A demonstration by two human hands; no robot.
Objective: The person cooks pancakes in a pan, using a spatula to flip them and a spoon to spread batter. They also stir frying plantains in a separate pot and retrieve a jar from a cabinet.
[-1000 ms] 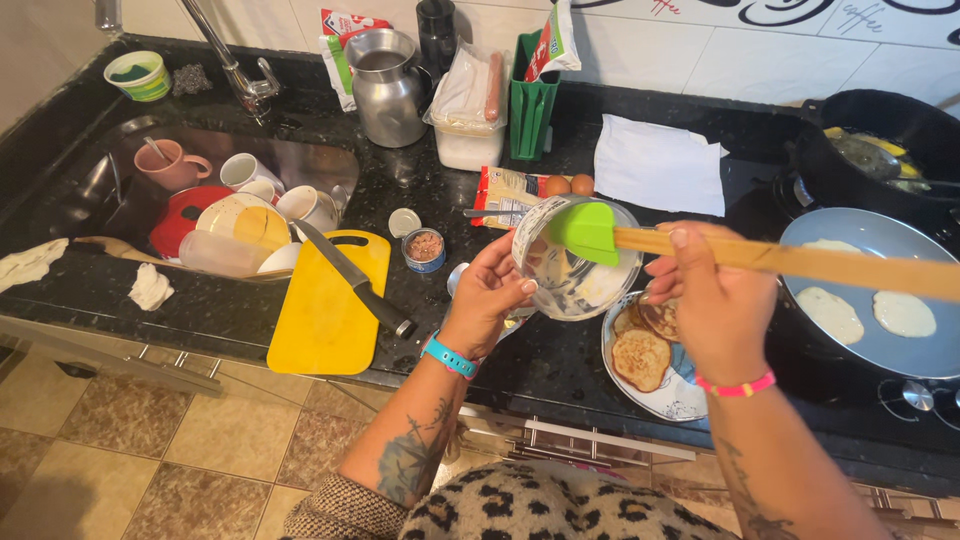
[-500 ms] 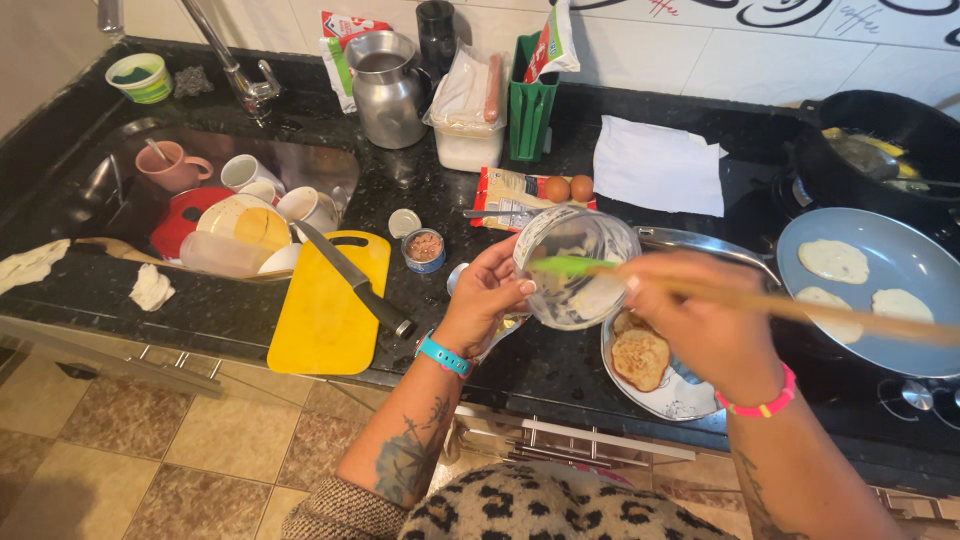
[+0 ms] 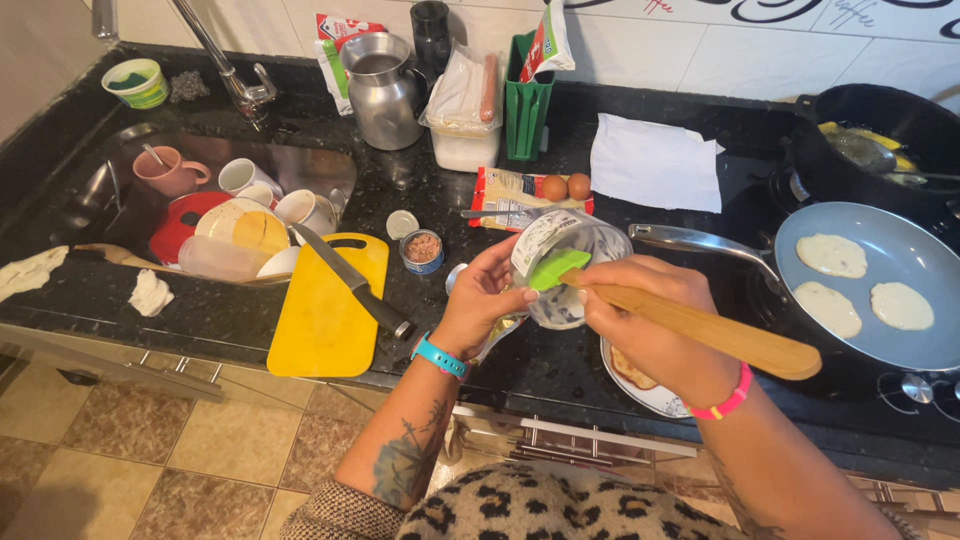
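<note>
My left hand (image 3: 487, 300) grips a clear plastic measuring cup (image 3: 570, 262) tilted on its side over the black counter. A green-headed spatula (image 3: 560, 268) with a long wooden handle is in my right hand (image 3: 655, 325), its green tip inside the cup's mouth. Under my right hand sits a white plate (image 3: 640, 385) with a browned pancake, mostly hidden. To the right, a light blue frying pan (image 3: 880, 340) holds three pale rounds of batter.
A yellow cutting board (image 3: 325, 320) with a black knife (image 3: 352, 283) lies left of my hands. The sink (image 3: 110, 190) holds mugs and plates. A small open tin (image 3: 422, 250), two eggs (image 3: 565, 187), a white cloth (image 3: 655, 165), a metal jug (image 3: 380, 90) and a black pot (image 3: 880, 140) stand behind.
The spatula's green head has gone from above the cup's rim down into its mouth. My right hand has come left and nearer the cup, and the cup is tipped further over.
</note>
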